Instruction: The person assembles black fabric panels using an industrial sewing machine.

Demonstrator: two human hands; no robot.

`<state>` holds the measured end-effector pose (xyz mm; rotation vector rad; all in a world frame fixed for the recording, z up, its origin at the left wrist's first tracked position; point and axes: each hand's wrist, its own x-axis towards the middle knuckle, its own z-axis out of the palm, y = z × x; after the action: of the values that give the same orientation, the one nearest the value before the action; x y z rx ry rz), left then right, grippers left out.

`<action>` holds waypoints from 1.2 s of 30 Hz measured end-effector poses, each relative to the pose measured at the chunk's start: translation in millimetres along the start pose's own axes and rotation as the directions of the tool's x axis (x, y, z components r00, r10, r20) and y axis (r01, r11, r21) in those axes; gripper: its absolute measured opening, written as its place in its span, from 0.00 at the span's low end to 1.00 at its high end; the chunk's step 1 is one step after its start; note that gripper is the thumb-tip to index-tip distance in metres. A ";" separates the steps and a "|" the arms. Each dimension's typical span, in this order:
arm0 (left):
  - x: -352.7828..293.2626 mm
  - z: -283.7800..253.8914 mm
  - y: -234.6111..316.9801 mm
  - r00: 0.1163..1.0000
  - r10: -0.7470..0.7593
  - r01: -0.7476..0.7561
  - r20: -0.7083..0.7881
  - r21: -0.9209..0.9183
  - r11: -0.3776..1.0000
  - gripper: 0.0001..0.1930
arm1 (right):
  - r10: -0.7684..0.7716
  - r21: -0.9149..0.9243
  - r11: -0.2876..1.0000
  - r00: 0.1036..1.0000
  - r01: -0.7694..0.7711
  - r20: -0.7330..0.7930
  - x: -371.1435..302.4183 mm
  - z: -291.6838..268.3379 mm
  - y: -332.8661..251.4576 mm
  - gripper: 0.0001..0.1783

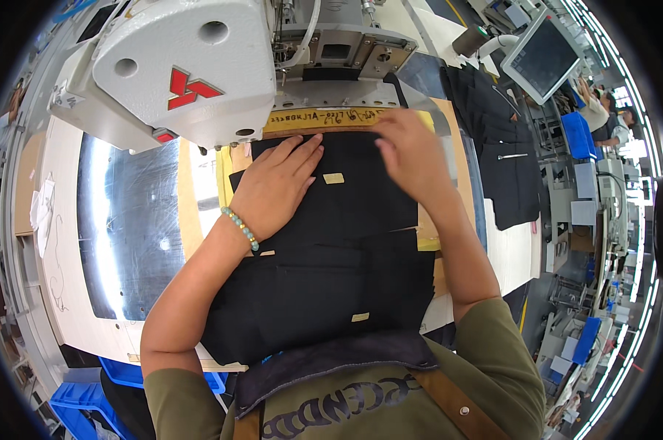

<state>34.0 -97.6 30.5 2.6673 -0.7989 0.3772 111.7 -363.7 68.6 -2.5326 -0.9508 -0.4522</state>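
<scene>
My left hand [276, 187] lies flat on a black fabric piece [346, 205], its fingers stretched toward the far edge and a bead bracelet at the wrist. My right hand [415, 158] hovers over the fabric's far right corner, by a yellow strip [331, 119] with handwriting on it. Its fingers bend toward the thumb and are blurred, so whether they hold anything cannot be told. A small yellow label [333, 178] sits on the fabric between my hands. Nearer to me lies another black fabric piece [309, 293] with its own label [360, 317].
A white sewing machine head [185, 66] fills the far left, beside a metal clamp frame [346, 51]. Polished metal plate [130, 227] lies to the left. More black pieces [507, 176] and a small tool [512, 156] lie right, below a screen [542, 57]. Blue crates [89, 400] stand at lower left.
</scene>
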 end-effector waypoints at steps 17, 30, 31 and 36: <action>-18.7 -10.4 -1.0 0.998 -0.020 0.012 0.062 0.118 0.993 0.27 | -0.251 0.023 0.968 0.953 0.251 0.168 -6.0 16.6 -33.2 0.25; -44.5 -33.8 -8.0 0.984 -0.045 0.004 0.172 0.234 0.972 0.26 | -0.215 0.024 0.975 0.918 0.219 0.333 -0.5 5.7 -37.1 0.26; -44.6 -35.3 -7.9 0.984 -0.047 0.007 0.169 0.232 0.973 0.26 | -0.217 0.022 0.975 0.919 0.222 0.330 0.1 5.2 -37.6 0.26; -46.0 -33.9 -12.5 0.989 -0.042 0.012 0.143 0.203 0.979 0.26 | -0.235 0.038 0.971 0.922 0.235 0.307 1.4 7.0 -40.3 0.26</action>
<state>-1.3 -52.6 42.8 2.9201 -0.8040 0.2702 86.4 -331.8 73.1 -2.5453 -1.3796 -0.1182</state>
